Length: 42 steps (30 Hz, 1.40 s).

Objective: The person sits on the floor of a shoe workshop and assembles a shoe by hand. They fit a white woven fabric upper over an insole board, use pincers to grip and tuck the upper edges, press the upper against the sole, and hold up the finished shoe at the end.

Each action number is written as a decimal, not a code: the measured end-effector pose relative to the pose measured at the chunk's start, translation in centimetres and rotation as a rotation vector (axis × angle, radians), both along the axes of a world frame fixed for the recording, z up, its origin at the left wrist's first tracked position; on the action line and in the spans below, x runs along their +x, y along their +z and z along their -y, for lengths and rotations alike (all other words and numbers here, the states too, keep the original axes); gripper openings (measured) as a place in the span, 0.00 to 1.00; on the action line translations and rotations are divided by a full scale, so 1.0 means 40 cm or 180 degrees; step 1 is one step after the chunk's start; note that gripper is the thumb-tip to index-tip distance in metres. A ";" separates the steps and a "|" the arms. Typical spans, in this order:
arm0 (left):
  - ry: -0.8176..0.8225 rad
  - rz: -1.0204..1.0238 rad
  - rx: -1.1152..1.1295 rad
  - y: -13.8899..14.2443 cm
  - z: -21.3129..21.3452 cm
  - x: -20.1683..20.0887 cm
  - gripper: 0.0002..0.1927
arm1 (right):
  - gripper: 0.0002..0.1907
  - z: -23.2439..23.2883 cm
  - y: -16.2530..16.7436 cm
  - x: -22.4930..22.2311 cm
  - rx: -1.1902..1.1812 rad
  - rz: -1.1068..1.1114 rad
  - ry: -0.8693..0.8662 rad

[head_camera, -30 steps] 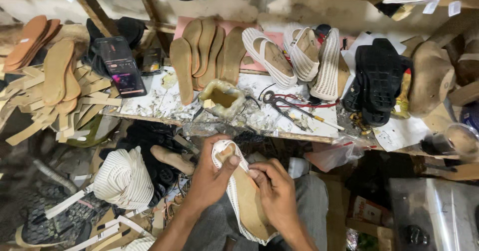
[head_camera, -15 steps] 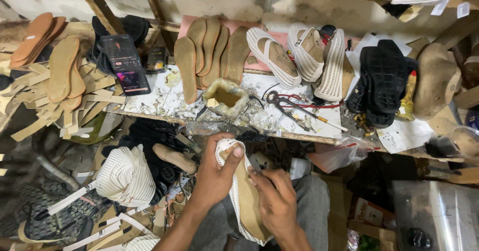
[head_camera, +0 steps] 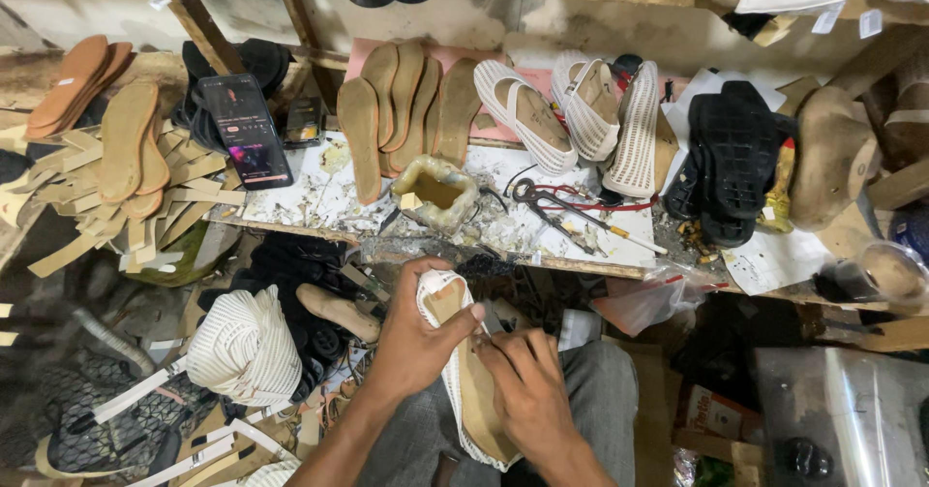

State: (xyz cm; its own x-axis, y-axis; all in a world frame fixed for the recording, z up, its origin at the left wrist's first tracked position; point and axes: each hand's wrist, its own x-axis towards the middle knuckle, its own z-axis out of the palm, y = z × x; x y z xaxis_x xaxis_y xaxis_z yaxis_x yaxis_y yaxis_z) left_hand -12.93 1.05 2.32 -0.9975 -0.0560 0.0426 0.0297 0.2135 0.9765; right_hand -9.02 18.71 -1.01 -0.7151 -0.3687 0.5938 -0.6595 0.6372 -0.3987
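Slippage is the risk: the white woven shoe upper with tan insole [head_camera: 464, 376], at lower centre, is gripped at its toe by the left hand [head_camera: 418, 337] and pinched mid-length by the right hand [head_camera: 527, 390]; misalignment could follow.

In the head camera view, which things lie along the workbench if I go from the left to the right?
Tan insoles on cut strips → dark phone → fanned tan soles → glue-crusted pot → scissors → white woven shoes → black soles → tan shoe last.
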 end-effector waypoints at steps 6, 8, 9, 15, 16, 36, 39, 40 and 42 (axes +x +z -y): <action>-0.0234 -0.0220 0.0346 -0.025 0.005 0.008 0.27 | 0.17 0.002 0.010 0.018 -0.0180 -0.0027 0.0045; -0.0199 -0.0389 0.0227 -0.038 0.012 0.002 0.26 | 0.19 0.001 0.020 0.024 -0.0015 -0.0079 0.0027; -0.0173 -0.0457 0.0172 -0.043 0.015 0.003 0.26 | 0.22 -0.004 0.028 0.026 0.0233 -0.0137 -0.0015; 0.0024 -0.0636 -0.0107 -0.043 0.009 0.001 0.26 | 0.32 -0.022 0.079 0.036 -0.0250 0.0560 -0.0213; -0.0012 -0.0666 -0.0100 -0.035 0.012 0.002 0.27 | 0.34 -0.017 0.084 0.040 -0.0541 0.0672 -0.0300; -0.1666 -0.0947 -0.1670 0.102 0.211 0.096 0.42 | 0.22 0.048 0.033 0.139 -0.0444 0.0127 -0.0745; -0.1304 0.0308 -0.0909 0.057 0.197 0.126 0.40 | 0.08 -0.001 -0.168 0.292 -0.0765 0.0713 -0.0420; -0.1200 0.0299 -0.0502 0.038 0.182 0.132 0.40 | 0.09 -0.006 -0.244 0.328 -0.0939 0.0653 -0.0048; -0.1014 0.0266 0.0299 0.002 0.140 0.133 0.38 | 0.03 -0.012 -0.376 0.381 0.0024 0.0711 0.0691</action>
